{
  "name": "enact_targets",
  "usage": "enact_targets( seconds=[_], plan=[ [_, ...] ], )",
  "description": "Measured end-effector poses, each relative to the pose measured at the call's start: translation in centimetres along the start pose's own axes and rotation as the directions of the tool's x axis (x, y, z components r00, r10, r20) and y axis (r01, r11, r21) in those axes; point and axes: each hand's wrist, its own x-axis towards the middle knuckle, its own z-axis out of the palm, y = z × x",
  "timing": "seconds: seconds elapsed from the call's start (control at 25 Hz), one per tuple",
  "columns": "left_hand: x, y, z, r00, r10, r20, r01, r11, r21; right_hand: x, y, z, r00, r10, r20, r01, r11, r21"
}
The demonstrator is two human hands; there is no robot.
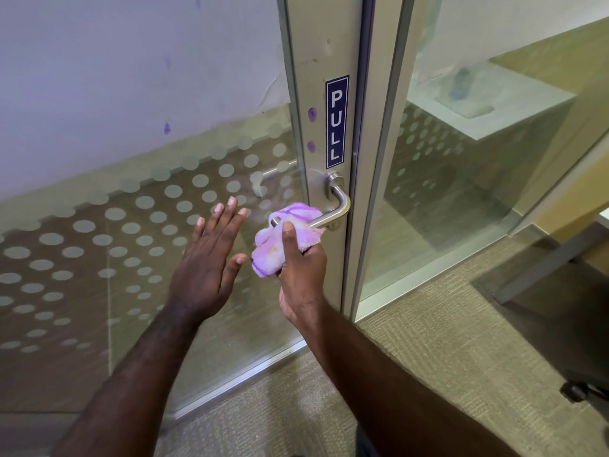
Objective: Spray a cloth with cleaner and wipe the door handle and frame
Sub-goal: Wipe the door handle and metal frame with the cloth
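A silver lever door handle [342,201] sticks out from the metal door frame [321,54], just under a blue PULL sticker [336,122]. My right hand [301,262] grips a crumpled purple and white cloth [276,245] wrapped around the lever's left end, thumb pressed on top. My left hand [211,255] is held flat with fingers spread, just left of the cloth, against or close to the dotted glass; I cannot tell which. Two purple smudges [311,114] mark the frame above the handle. No spray bottle is in view.
The glass door panel [131,225] with frosted dots fills the left. A fixed glass pane [445,209] stands to the right of the frame, with a white counter behind it. Carpet [428,341] covers the floor. A dark chair base [573,387] sits at the lower right.
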Motion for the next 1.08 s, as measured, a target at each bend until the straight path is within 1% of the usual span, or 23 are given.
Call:
enact_targets(
  seconds=[0.2, 0.4, 0.52, 0.6, 0.64, 0.72, 0.8, 0.88, 0.96, 1.0, 1.04, 1.08],
  plan=[
    [-0.4, -0.5, -0.6, 0.999, 0.038, -0.005, -0.038, 0.998, -0.055, -0.1, 0.9, 1.2, 0.994, 0.05, -0.1, -0.041, 0.996, 0.083],
    [-1.1, -1.1, -1.4, 0.998, 0.057, 0.012, -0.056, 0.997, -0.056, -0.4, 1.7, 3.2, 0.979, 0.04, -0.201, -0.005, 0.985, 0.171],
    [-1.5, -1.6, -1.8, 0.997, 0.064, 0.036, -0.062, 0.997, -0.054, -0.3, 2.0, 4.8, 0.961, 0.07, -0.267, -0.004, 0.97, 0.241],
    [-1.8, -2.0, -2.1, 0.997, 0.064, 0.049, -0.061, 0.997, -0.054, -0.2, 2.0, 5.5, 0.947, 0.084, -0.31, -0.007, 0.971, 0.241],
    [-2.0, -2.2, -2.2, 0.996, 0.066, 0.052, -0.063, 0.997, -0.055, -0.1, 2.1, 5.5, 0.94, 0.067, -0.333, 0.004, 0.978, 0.209],
    [-2.3, -2.6, -2.3, 0.996, 0.068, 0.052, -0.065, 0.996, -0.061, 0.0, 2.3, 5.1, 0.939, -0.032, -0.341, 0.07, 0.993, 0.099],
    [-2.5, -2.9, -2.3, 0.996, 0.065, 0.059, -0.06, 0.996, -0.069, 0.0, 2.7, 4.3, 0.946, -0.133, -0.295, 0.129, 0.991, -0.035],
    [-2.6, -3.1, -2.3, 0.996, 0.066, 0.06, -0.062, 0.995, -0.076, 0.0, 3.0, 3.1, 0.951, -0.212, -0.225, 0.157, 0.958, -0.238],
    [-2.6, -3.3, -2.1, 0.996, 0.07, 0.055, -0.065, 0.995, -0.079, -0.2, 3.4, 1.3, 0.953, -0.277, -0.122, 0.2, 0.878, -0.436],
    [-2.6, -3.3, -2.1, 0.996, 0.068, 0.052, -0.064, 0.995, -0.078, -0.4, 3.7, 0.2, 0.945, -0.322, -0.064, 0.249, 0.83, -0.499],
    [-2.6, -3.4, -2.0, 0.997, 0.065, 0.05, -0.061, 0.995, -0.075, -0.7, 3.8, -0.9, 0.924, -0.381, -0.009, 0.314, 0.773, -0.551],
    [-2.7, -3.4, -2.0, 0.997, 0.062, 0.048, -0.059, 0.996, -0.071, -0.9, 4.0, -2.1, 0.888, -0.459, 0.044, 0.391, 0.698, -0.601]
  ],
)
